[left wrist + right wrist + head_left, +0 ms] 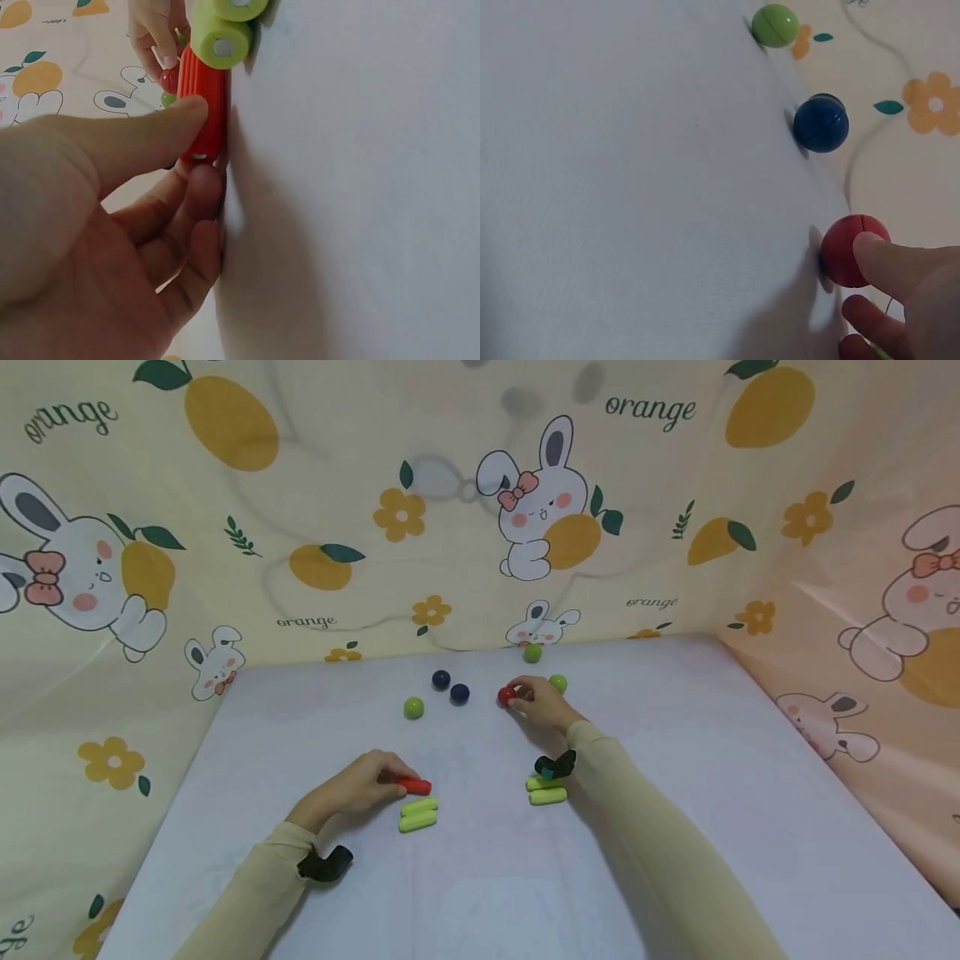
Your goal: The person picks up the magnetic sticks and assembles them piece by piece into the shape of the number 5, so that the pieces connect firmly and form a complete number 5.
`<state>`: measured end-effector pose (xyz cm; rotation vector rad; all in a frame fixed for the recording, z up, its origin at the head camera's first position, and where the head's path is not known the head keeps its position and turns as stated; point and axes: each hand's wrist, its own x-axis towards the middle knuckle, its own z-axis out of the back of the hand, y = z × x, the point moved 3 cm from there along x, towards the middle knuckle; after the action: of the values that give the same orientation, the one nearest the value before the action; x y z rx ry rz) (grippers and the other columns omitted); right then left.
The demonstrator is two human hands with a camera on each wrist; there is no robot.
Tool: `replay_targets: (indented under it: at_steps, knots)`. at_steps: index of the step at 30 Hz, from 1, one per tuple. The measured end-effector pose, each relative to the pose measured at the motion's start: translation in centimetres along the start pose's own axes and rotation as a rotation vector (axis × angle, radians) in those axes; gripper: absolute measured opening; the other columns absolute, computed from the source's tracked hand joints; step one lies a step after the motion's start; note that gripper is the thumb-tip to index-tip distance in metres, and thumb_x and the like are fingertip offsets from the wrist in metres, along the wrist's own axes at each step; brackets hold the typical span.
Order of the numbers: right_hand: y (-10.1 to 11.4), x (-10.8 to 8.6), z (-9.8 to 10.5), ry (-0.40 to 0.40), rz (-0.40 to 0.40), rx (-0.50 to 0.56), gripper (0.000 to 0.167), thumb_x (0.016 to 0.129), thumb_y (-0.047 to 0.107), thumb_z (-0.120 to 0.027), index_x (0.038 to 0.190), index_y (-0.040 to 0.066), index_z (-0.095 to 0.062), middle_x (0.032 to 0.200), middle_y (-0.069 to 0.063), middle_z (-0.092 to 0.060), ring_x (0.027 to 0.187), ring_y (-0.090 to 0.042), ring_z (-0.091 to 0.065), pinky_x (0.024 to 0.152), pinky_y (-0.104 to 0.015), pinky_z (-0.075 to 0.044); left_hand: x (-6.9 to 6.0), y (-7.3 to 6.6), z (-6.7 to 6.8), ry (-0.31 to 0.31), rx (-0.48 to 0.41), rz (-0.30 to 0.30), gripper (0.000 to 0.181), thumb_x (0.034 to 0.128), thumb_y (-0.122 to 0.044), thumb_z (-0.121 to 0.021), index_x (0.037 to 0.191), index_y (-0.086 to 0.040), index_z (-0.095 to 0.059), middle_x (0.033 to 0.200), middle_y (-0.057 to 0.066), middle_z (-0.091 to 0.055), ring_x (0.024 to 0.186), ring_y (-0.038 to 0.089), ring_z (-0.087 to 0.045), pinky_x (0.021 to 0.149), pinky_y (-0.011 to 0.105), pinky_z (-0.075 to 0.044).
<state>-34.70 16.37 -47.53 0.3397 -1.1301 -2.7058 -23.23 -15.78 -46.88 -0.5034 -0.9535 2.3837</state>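
My left hand pinches a red ribbed cylinder between thumb and fingers, low over the white table. Just in front of it two light-green cylinders lie side by side. Farther back, my right hand holds a small red ball with thumb and fingertips, at the table surface. Close behind that hand sits a green ball, partly covered by it. Two dark blue balls lie to the left of the red one. Under the right wrist are two more light-green cylinders, one partly hidden by the wrist camera.
A green ball lies left of the blue ones, and another green ball rests at the table's back edge. The white table meets a cloth backdrop printed with rabbits and oranges at the back and sides.
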Motion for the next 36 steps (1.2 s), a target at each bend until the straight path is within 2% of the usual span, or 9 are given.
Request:
replay_targets:
  at_steps: [5, 11, 14, 18, 23, 31, 36]
  knots:
    - [-0.2, 0.0, 0.1, 0.001, -0.002, 0.018, 0.038, 0.100, 0.021, -0.064, 0.134, 0.007, -0.058, 0.130, -0.014, -0.063, 0.116, -0.028, -0.057, 0.102, -0.042, -0.047, 0.3, 0.0, 0.1, -0.040, -0.008, 0.033, 0.024, 0.0946, -0.004, -0.067, 0.118, -0.005, -0.074, 0.112, 0.010, -0.072, 0.099, 0.018, -0.061, 0.085, 0.030, -0.052]
    - [-0.5, -0.1, 0.1, 0.005, 0.006, 0.049, 0.036, 0.098, 0.021, -0.066, 0.131, 0.008, -0.060, 0.130, -0.013, -0.064, 0.116, -0.028, -0.058, 0.102, -0.041, -0.048, 0.9, -0.1, 0.0, -0.066, -0.035, 0.010, 0.025, 0.0943, -0.005, -0.068, 0.119, -0.003, -0.073, 0.114, 0.013, -0.072, 0.099, 0.019, -0.061, 0.083, 0.028, -0.051]
    - [-0.4, -0.6, 0.1, 0.012, 0.005, 0.073, 0.036, 0.098, 0.021, -0.066, 0.132, 0.008, -0.060, 0.132, -0.013, -0.063, 0.119, -0.030, -0.058, 0.105, -0.044, -0.047, 1.4, -0.2, 0.0, -0.073, -0.047, 0.031, 0.026, 0.0941, -0.005, -0.068, 0.120, -0.004, -0.073, 0.112, 0.011, -0.072, 0.095, 0.017, -0.060, 0.081, 0.027, -0.051]
    - [-0.4, -1.1, 0.2, 0.025, 0.017, 0.114, 0.037, 0.099, 0.022, -0.065, 0.132, 0.007, -0.060, 0.133, -0.014, -0.063, 0.122, -0.032, -0.059, 0.108, -0.047, -0.046, 2.2, -0.3, -0.1, -0.077, -0.049, 0.066, 0.027, 0.0944, -0.005, -0.068, 0.121, -0.004, -0.072, 0.114, 0.010, -0.072, 0.096, 0.017, -0.062, 0.085, 0.032, -0.054]
    - [-0.5, -1.7, 0.3, 0.040, 0.026, 0.164, 0.038, 0.099, 0.023, -0.065, 0.133, 0.006, -0.060, 0.130, -0.015, -0.064, 0.118, -0.030, -0.062, 0.103, -0.043, -0.048, 3.1, -0.7, 0.0, -0.078, -0.055, 0.090, 0.028, 0.0947, -0.005, -0.068, 0.123, -0.003, -0.072, 0.116, 0.012, -0.074, 0.098, 0.017, -0.067, 0.089, 0.037, -0.057]
    - [0.2, -3.0, 0.5, 0.065, 0.053, 0.200, 0.037, 0.099, 0.022, -0.065, 0.132, 0.004, -0.060, 0.132, -0.018, -0.064, 0.104, -0.025, -0.066, 0.085, -0.029, -0.049, 4.8, -1.4, 0.1, -0.058, -0.071, 0.097, 0.027, 0.0951, -0.007, -0.068, 0.122, -0.006, -0.073, 0.116, 0.010, -0.075, 0.099, 0.018, -0.068, 0.092, 0.038, -0.057]
    - [0.0, -3.7, 0.0, 0.093, 0.047, 0.214, 0.037, 0.099, 0.023, -0.066, 0.130, 0.005, -0.061, 0.126, -0.016, -0.068, 0.104, -0.022, -0.067, 0.092, -0.033, -0.048, 5.8, -1.4, -0.1, -0.043, -0.092, 0.104, 0.027, 0.0960, -0.008, -0.067, 0.122, -0.007, -0.073, 0.116, 0.009, -0.075, 0.099, 0.017, -0.067, 0.094, 0.038, -0.056]
